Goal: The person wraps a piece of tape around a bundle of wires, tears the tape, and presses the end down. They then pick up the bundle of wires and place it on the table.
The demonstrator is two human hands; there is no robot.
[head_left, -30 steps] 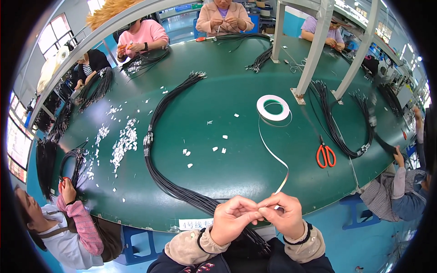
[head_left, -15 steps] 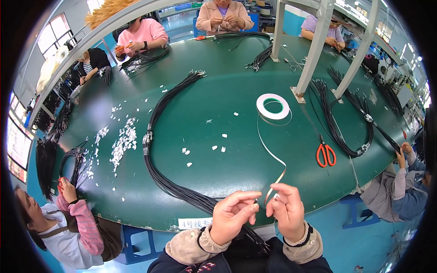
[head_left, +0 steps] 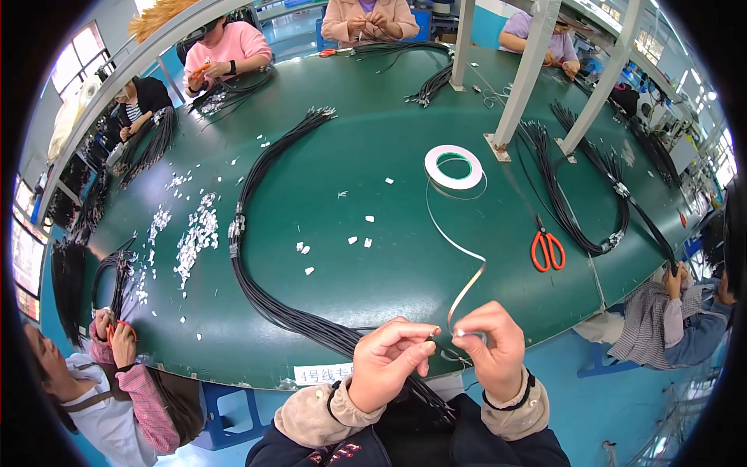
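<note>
Left hand pinches black wire bundle end at near table edge. Right hand pinches white tape strip, running from far roll. Best: keep tape tight, wrap slow. Red scissors right.

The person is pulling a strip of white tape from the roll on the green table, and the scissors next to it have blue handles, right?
Not quite. The head view shows the scissors have red-orange handles, not blue. The rest holds: a thin strip of white tape runs from the white tape roll on the green table to the right hand, close to the left hand.
</note>
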